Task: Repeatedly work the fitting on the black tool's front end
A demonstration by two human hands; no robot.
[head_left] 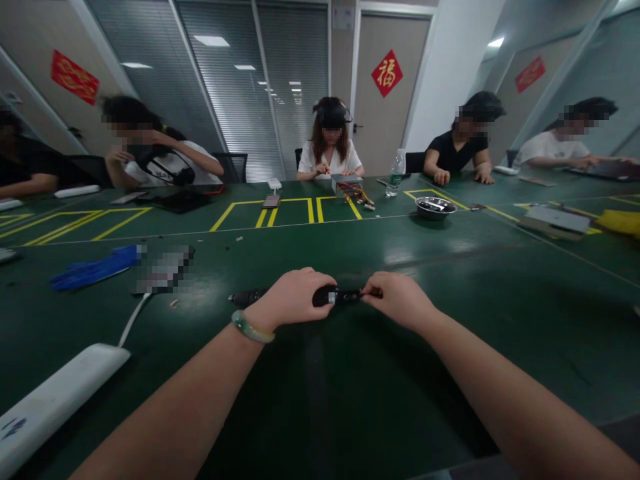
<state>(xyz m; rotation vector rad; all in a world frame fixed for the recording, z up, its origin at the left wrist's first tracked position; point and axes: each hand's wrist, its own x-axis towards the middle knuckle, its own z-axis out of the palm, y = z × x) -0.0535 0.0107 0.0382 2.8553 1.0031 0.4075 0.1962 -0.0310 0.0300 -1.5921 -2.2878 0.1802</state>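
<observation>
A slim black tool like an electric screwdriver (331,296) lies across the green table (450,313) in front of me. My left hand (294,297), with a green bangle on the wrist, is wrapped round the tool's body. Its rear end (245,297) sticks out to the left of that hand. My right hand (395,297) pinches the tool's tip end at the right. What the right fingers hold there is too small to make out.
A white power strip (55,400) with a cable lies at the near left, beyond it blue gloves (95,268). A metal bowl (435,208) and a water bottle (397,173) stand farther back. Several people sit round the table's far side.
</observation>
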